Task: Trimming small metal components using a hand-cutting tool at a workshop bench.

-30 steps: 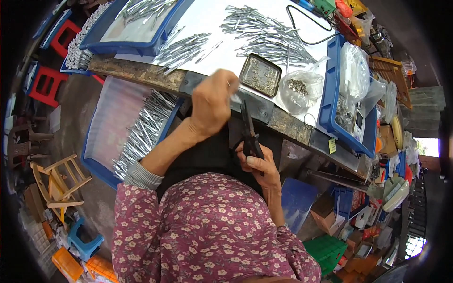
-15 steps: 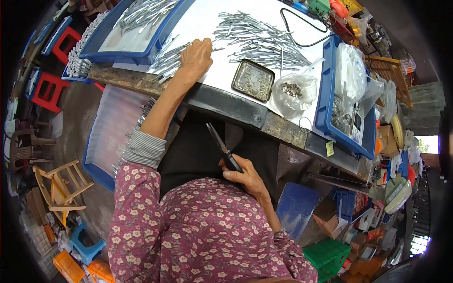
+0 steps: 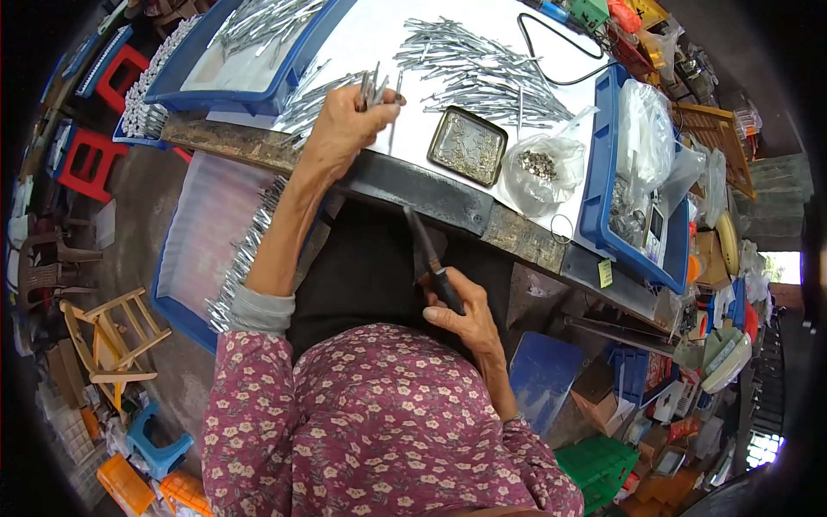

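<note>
My left hand (image 3: pixel 345 129) is raised over the near edge of the white-topped workbench. Its fingers are closed around several thin silver metal strips (image 3: pixel 372 89) that stick up out of the grip. In my lap, my right hand (image 3: pixel 469 314) grips the dark handles of a pair of long-nose pliers (image 3: pixel 422 239), whose jaws point up toward the bench edge. A large loose pile of similar strips (image 3: pixel 482 77) lies on the bench beyond, and a smaller heap (image 3: pixel 308 105) lies beside my left hand. A shallow dark-rimmed tin (image 3: pixel 468 146) holds small metal bits.
Right of the tin sits a clear plastic bag (image 3: pixel 543 185) of small round metal parts. Blue trays stand at the bench's left (image 3: pixel 280 82) and right (image 3: pixel 596 164). Another blue tray (image 3: pixel 168 284) with metal pieces is below on the left. A black cable (image 3: pixel 538 56) curves across the back.
My left hand has turned up and pulled slightly back from the heap, now showing several strips in its fingers. My right hand and the pliers have shifted a little right.
</note>
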Demonstrator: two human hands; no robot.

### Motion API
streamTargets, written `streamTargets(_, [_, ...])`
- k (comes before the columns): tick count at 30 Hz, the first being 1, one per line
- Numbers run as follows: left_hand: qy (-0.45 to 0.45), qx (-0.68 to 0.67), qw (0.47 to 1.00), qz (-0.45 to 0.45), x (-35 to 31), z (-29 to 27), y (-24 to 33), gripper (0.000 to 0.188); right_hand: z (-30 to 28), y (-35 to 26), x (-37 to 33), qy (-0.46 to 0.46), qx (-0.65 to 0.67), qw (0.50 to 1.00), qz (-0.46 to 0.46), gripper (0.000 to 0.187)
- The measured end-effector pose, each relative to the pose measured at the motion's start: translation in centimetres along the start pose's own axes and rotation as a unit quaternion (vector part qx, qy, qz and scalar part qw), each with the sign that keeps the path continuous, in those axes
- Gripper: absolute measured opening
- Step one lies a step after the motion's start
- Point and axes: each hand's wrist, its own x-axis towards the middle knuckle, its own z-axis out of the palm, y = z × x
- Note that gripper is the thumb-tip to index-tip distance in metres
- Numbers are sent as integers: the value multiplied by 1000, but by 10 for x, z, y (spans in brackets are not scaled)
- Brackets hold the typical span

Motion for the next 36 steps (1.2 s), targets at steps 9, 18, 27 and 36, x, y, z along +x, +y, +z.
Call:
streamTargets(9, [-60, -346, 936, -23, -59, 29, 1, 12, 2, -24, 5, 189, -201, 952, -134, 47])
streamTargets(18, [-80, -440, 889, -99, -73, 39, -17, 13, 4, -14, 20, 286, -394, 831, -267, 52])
streamTargets(27, [-91, -494, 856, -122, -74, 44, -28, 14, 0, -6, 21, 296, -428, 811, -269, 50])
streamTargets(36, [10, -308, 951, 19, -84, 67, -17, 9, 0, -6, 14, 207, -231, 936, -168, 39])
